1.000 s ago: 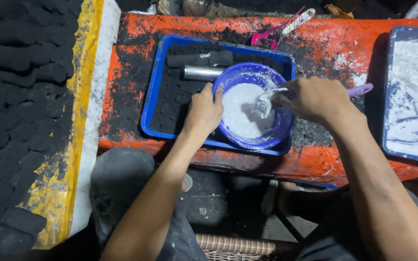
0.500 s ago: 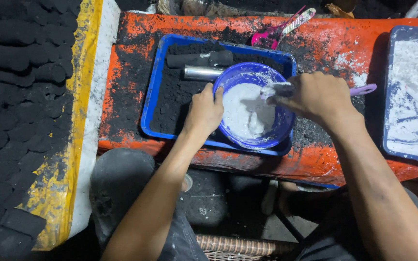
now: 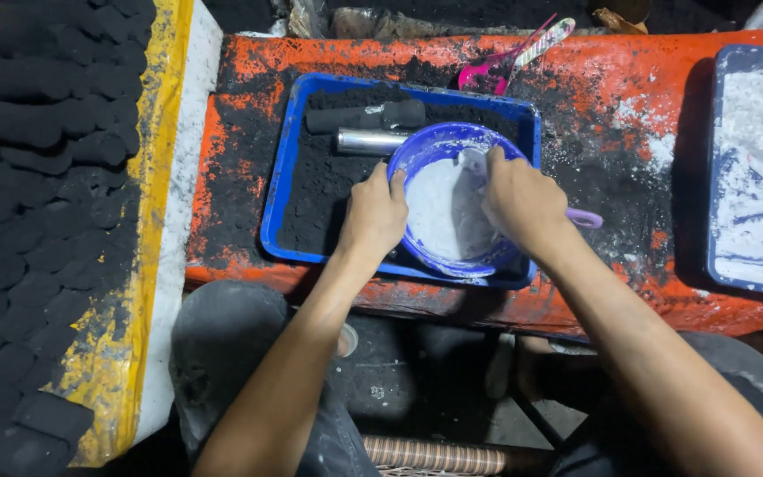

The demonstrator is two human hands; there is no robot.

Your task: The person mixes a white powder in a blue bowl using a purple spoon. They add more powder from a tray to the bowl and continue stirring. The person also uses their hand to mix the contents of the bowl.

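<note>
Clamped on the purple spoon (image 3: 583,217), the right hand (image 3: 523,201) works white paste in the blue bowl (image 3: 426,148) — left hand (image 3: 374,216) grips its rim — over the orange worktop (image 3: 611,106).

Orange tabletop (image 3: 602,79) smeared with black powder; at its left edge a yellow-rimmed board (image 3: 165,177) of dark lumps; dim floor (image 3: 417,380) beneath.
</note>
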